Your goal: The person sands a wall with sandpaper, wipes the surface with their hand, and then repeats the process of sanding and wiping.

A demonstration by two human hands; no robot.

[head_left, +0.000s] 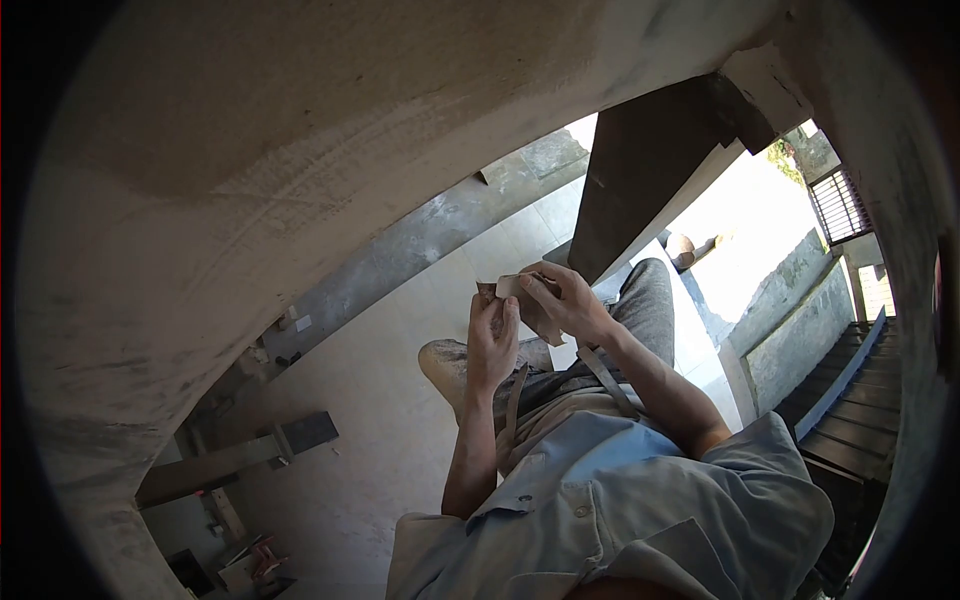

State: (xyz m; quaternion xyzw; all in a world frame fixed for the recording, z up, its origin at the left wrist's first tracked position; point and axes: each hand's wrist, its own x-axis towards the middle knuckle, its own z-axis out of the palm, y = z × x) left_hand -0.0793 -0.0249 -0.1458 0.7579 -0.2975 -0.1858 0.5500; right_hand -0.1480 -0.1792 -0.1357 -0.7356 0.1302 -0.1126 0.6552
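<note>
Near the middle of the head view, my left hand [493,340] pinches one end of a small folded brown sheet [541,322] with a pale face, possibly sandpaper. My right hand [578,305] grips the other side of the sheet, its fingers bent over the top edge. The two hands are close together above my lap. The sheet's lower edge hangs between them and looks torn. Fingers partly cover the sheet, so its full shape is hidden.
A large plastered surface [250,190] curves overhead and leftward. Behind my right hand stands a dark panel [640,170]. My knees are bent above a pale tiled floor [390,400]. A dark-ended board [235,460] lies lower left; dark slatted material [850,400] lies right, below a window grille [838,205].
</note>
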